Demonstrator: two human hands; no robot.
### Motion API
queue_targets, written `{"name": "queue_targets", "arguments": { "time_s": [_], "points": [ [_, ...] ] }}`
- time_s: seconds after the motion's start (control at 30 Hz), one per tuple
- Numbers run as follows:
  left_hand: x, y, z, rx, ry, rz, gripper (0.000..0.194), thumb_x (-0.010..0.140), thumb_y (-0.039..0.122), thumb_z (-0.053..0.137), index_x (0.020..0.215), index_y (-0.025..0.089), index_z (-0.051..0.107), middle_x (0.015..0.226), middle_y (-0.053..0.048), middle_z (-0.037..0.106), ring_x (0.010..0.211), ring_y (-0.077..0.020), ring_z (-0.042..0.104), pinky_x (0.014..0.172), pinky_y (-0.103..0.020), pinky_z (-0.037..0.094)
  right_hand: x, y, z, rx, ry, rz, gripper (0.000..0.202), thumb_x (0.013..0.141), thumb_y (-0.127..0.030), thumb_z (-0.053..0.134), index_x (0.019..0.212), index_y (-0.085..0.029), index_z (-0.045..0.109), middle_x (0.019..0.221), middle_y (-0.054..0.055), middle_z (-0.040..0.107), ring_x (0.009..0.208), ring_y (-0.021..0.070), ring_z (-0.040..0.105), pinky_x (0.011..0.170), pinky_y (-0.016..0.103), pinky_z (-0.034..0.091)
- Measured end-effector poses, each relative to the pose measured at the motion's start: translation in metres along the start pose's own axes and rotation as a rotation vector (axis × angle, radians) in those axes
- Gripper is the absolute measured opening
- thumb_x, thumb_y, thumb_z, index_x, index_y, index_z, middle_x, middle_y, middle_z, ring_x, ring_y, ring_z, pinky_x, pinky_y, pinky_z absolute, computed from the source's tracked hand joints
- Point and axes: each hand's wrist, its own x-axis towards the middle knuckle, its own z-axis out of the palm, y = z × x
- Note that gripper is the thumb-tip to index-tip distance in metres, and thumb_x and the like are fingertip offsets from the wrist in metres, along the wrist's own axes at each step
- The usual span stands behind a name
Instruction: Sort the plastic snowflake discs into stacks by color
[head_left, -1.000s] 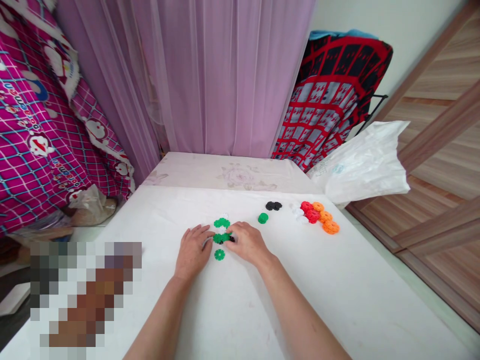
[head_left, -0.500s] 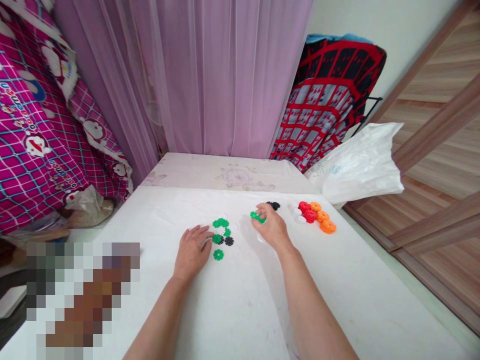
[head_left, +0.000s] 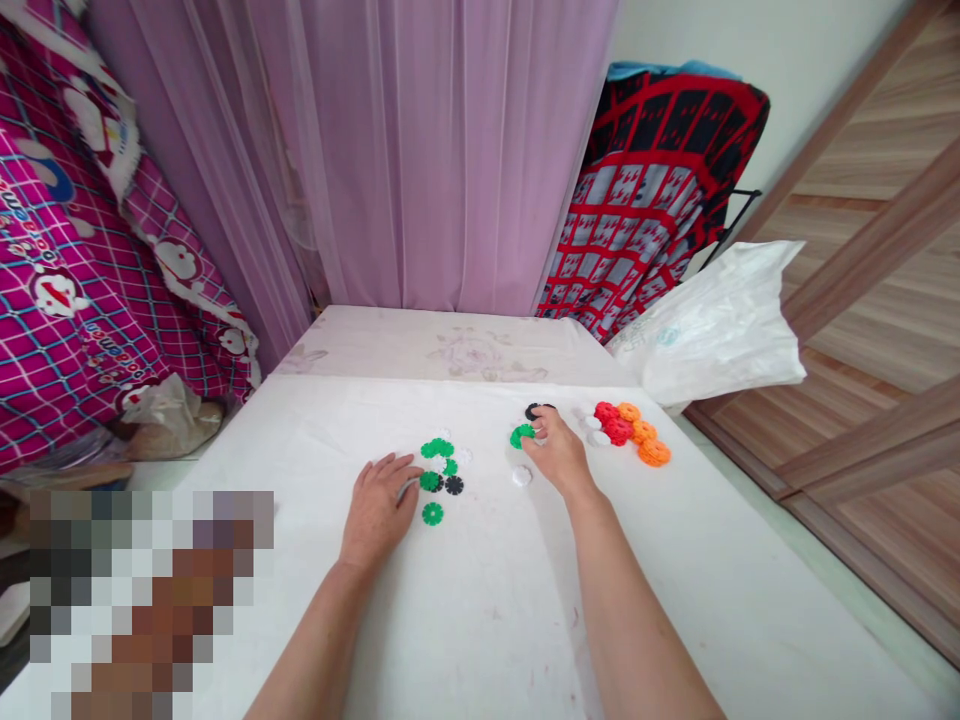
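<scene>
On the white-covered table [head_left: 480, 590], my left hand [head_left: 380, 505] rests with its fingers apart, the fingertips beside a loose group of green, white and black notched discs. One green disc [head_left: 433, 514] lies nearest to me, and a black disc [head_left: 454, 486] sits just beyond it. My right hand [head_left: 559, 452] is at a small green pile [head_left: 521, 436], thumb and fingers apart at its right edge. Black discs [head_left: 534, 411] lie behind those fingers, partly hidden. A white disc [head_left: 522, 475] is left of the right wrist.
Farther right are red discs [head_left: 618, 430], orange discs [head_left: 654, 453] and white discs [head_left: 598, 437]. A white plastic bag [head_left: 724, 325] stands at the table's right back edge. Purple curtains [head_left: 450, 150] hang behind the table. A pixelated patch covers the lower left.
The green discs that were at my right fingertips now lie on the table in a small pile. My right hand has shifted slightly right, uncovering the white disc. My left hand has barely moved.
</scene>
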Motion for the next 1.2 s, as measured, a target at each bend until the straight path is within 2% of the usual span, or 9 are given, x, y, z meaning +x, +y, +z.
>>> {"name": "queue_targets", "arguments": {
  "time_s": [0.3, 0.5, 0.57, 0.63, 0.73, 0.8, 1.0, 1.1, 1.2],
  "points": [
    [0.000, -0.001, 0.000, 0.000, -0.009, 0.000, 0.029, 0.088, 0.029, 0.045, 0.103, 0.029, 0.069, 0.129, -0.001, 0.064, 0.127, -0.0248, 0.051, 0.112, -0.051, 0.030, 0.001, 0.005, 0.005, 0.017, -0.005, -0.019, 0.045, 0.067, -0.024, 0.059, 0.112, -0.021, 0.057, 0.098, 0.003, 0.067, 0.077, 0.0152, 0.061, 0.077, 0.032, 0.049],
    [0.001, -0.001, 0.001, -0.027, 0.026, 0.009, 0.031, 0.087, 0.023, 0.043, 0.101, 0.028, 0.071, 0.125, -0.002, 0.066, 0.125, -0.0256, 0.053, 0.110, -0.053, 0.032, -0.002, -0.009, -0.019, 0.007, 0.058, -0.061, 0.032, 0.072, -0.023, 0.052, 0.102, -0.021, 0.063, 0.096, 0.003, 0.068, 0.074, 0.0153, 0.061, 0.072, 0.030, 0.048],
    [0.001, -0.001, 0.002, -0.037, 0.034, 0.011, 0.034, 0.087, 0.020, 0.041, 0.101, 0.028, 0.071, 0.124, -0.002, 0.066, 0.125, -0.0251, 0.053, 0.110, -0.053, 0.033, -0.008, -0.025, -0.027, -0.038, -0.028, -0.072, 0.022, 0.075, -0.022, 0.051, 0.090, -0.021, 0.065, 0.090, 0.002, 0.070, 0.072, 0.0147, 0.061, 0.071, 0.028, 0.046],
    [0.001, -0.002, 0.002, -0.051, 0.045, 0.015, 0.036, 0.086, 0.017, 0.040, 0.101, 0.027, 0.071, 0.123, -0.002, 0.067, 0.124, -0.0248, 0.054, 0.109, -0.053, 0.034, -0.020, -0.047, -0.027, -0.100, -0.216, -0.104, 0.015, 0.077, -0.021, 0.051, 0.078, -0.022, 0.066, 0.081, 0.000, 0.070, 0.071, 0.0142, 0.061, 0.071, 0.026, 0.044],
    [0.002, -0.007, 0.006, -0.082, 0.079, 0.016, 0.039, 0.084, 0.013, 0.039, 0.102, 0.026, 0.071, 0.122, -0.004, 0.068, 0.122, -0.0248, 0.056, 0.108, -0.054, 0.036, -0.044, -0.081, -0.014, -0.130, -0.534, -0.226, 0.013, 0.077, -0.021, 0.055, 0.075, -0.024, 0.068, 0.080, -0.002, 0.071, 0.074, 0.0136, 0.063, 0.070, 0.024, 0.042],
    [0.003, -0.011, 0.009, -0.109, 0.113, 0.016, 0.040, 0.083, 0.013, 0.038, 0.102, 0.025, 0.071, 0.120, -0.005, 0.069, 0.118, -0.0241, 0.059, 0.106, -0.054, 0.039, -0.061, -0.099, -0.001, -0.167, -0.618, -0.298, 0.010, 0.075, -0.024, 0.060, 0.079, -0.025, 0.069, 0.088, -0.001, 0.072, 0.082, 0.0154, 0.064, 0.072, 0.024, 0.042],
    [0.005, -0.018, 0.016, -0.171, 0.191, 0.027, 0.038, 0.083, 0.013, 0.039, 0.104, 0.023, 0.069, 0.116, -0.007, 0.070, 0.111, -0.0216, 0.063, 0.105, -0.050, 0.042, -0.088, -0.121, 0.028, -0.350, -0.637, -0.410, 0.016, 0.078, -0.025, 0.058, 0.091, -0.020, 0.066, 0.098, 0.007, 0.069, 0.087, 0.0193, 0.065, 0.072, 0.027, 0.042],
    [0.005, -0.017, 0.015, -0.173, 0.189, 0.026, 0.037, 0.083, 0.015, 0.041, 0.105, 0.023, 0.069, 0.116, -0.006, 0.070, 0.111, -0.0214, 0.063, 0.105, -0.049, 0.043, -0.087, -0.118, 0.031, -0.338, -0.607, -0.404, 0.018, 0.077, -0.021, 0.057, 0.093, -0.020, 0.064, 0.095, 0.006, 0.069, 0.084, 0.0185, 0.064, 0.070, 0.026, 0.042],
    [0.004, -0.015, 0.013, -0.159, 0.179, 0.010, 0.035, 0.083, 0.017, 0.042, 0.104, 0.024, 0.069, 0.117, -0.006, 0.070, 0.112, -0.0216, 0.062, 0.107, -0.050, 0.041, -0.073, -0.105, 0.024, -0.240, -0.530, -0.366, 0.017, 0.074, -0.020, 0.059, 0.091, -0.021, 0.062, 0.091, 0.003, 0.069, 0.079, 0.0162, 0.063, 0.069, 0.025, 0.041]
  ]
}}
